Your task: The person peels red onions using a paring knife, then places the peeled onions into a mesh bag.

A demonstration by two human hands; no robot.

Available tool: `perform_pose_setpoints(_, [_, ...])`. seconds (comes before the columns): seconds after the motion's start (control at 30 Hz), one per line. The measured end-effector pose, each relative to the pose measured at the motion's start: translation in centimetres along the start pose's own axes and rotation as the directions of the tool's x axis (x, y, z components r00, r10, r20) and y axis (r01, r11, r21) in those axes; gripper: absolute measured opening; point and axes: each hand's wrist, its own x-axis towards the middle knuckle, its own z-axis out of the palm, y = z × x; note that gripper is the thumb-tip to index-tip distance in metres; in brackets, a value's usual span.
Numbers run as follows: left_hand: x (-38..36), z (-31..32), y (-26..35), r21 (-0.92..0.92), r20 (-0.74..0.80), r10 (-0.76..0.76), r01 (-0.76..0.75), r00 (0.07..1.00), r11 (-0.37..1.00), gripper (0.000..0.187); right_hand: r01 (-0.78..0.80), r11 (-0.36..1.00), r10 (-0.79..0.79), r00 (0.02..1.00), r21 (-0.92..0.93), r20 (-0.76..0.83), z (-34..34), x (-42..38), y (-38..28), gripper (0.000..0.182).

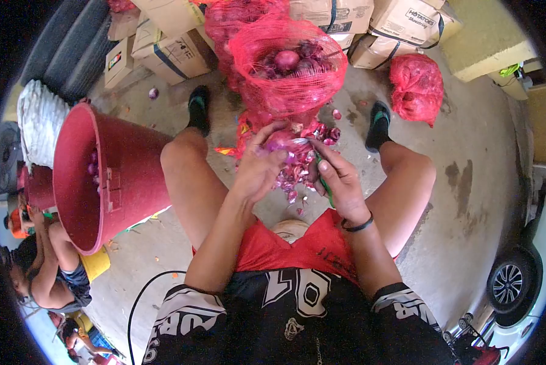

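My left hand (259,167) is closed around a red onion (277,145), partly hidden by the fingers, above the floor between my knees. My right hand (341,185) grips a knife by its green handle (324,181). The blade points toward the onion; whether it touches is too blurred to tell. Below both hands lies a heap of purple onion skins (292,177). Just beyond stands a red mesh sack (328,85), its mouth wide, with red onions (286,59) inside.
A large red tub (136,164) with onions in it leans at my left. Cardboard boxes (176,55) line the back, and a tied red mesh bag (416,85) sits back right. Another person (51,261) sits at far left. A car (522,280) stands at right.
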Motion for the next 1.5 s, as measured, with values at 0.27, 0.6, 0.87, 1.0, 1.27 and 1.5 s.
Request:
perform_pose_setpoints(0.27, [-0.5,-1.3,-0.2,-0.120,-0.020,-0.095,0.091,0.995,0.989,0.059,0.097,0.994,-0.080,0.967,0.059,-0.240,-1.6,0.6,-0.8,0.041])
perform_pose_setpoints(0.6, [-0.3,-0.7,0.2,0.041,-0.101,0.026,-0.022,0.995,0.999,0.056,0.026,0.988,-0.071,0.952,-0.151,-0.298,-2.4,0.8,0.7,0.049])
perform_pose_setpoints(0.87, [-0.1,0.4,-0.5,-0.062,-0.213,0.054,-0.069,0.976,0.996,0.038,0.044,0.947,-0.069,0.995,-0.318,-0.066,1.1,-0.3,2.1,0.053])
perform_pose_setpoints(1.0, [0.0,-1.0,-1.1,-0.090,-0.142,-0.065,0.052,0.988,0.995,0.044,0.240,0.806,-0.282,0.959,-0.540,0.005,2.0,0.3,1.5,0.055])
perform_pose_setpoints(1.27, [0.0,-0.5,-1.4,-0.124,-0.168,-0.148,0.128,0.975,0.984,0.047,0.249,0.741,-0.322,0.947,-0.624,-0.003,2.2,0.8,1.0,0.056])
perform_pose_setpoints(1.5, [0.0,0.7,-1.4,-0.159,-0.236,-0.147,0.112,0.961,0.981,0.037,0.282,0.678,-0.373,0.928,-0.679,0.014,2.0,1.0,0.8,0.053])
